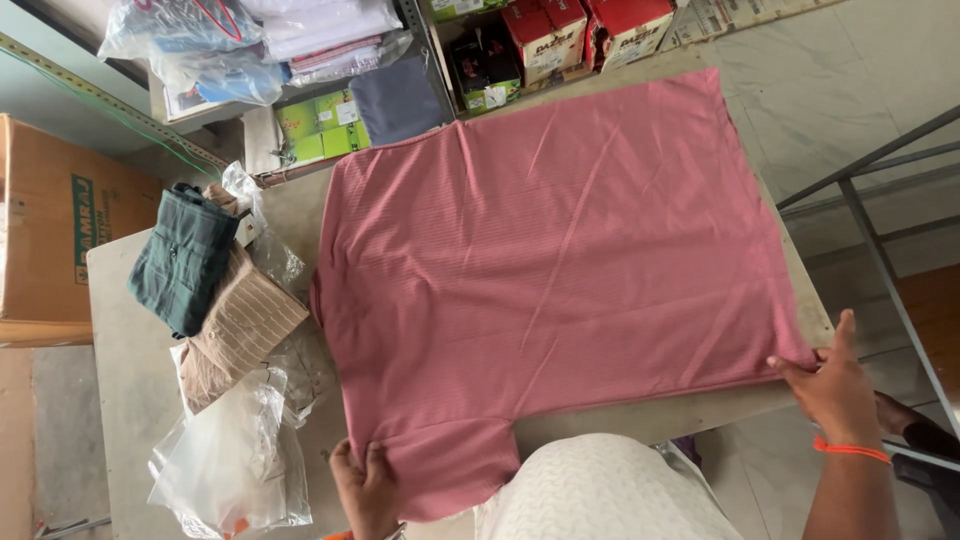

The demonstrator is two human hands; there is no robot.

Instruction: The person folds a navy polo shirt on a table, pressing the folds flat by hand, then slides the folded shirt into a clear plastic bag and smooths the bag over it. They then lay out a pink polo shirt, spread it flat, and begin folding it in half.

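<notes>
A pink shirt (560, 280) lies spread flat on a desk (130, 400), stretching between both hands. The left hand (366, 487) pinches the sleeve edge, while the right hand (832, 385) grips the hem corner. Folded clothes (215, 290) and clear plastic bags (235, 460) lie just beyond the left hand.

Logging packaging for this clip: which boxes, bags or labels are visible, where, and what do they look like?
Cardboard carton: far left edge, large, brown, with a green printed panel.
Red boxes: shelf at top centre, small, red and white.
Green boxes: shelf at top left, flat, bright green.
Clear plastic bags: table's left end, crumpled, transparent.
Bagged garments: top left shelf, clear wrap.
</notes>
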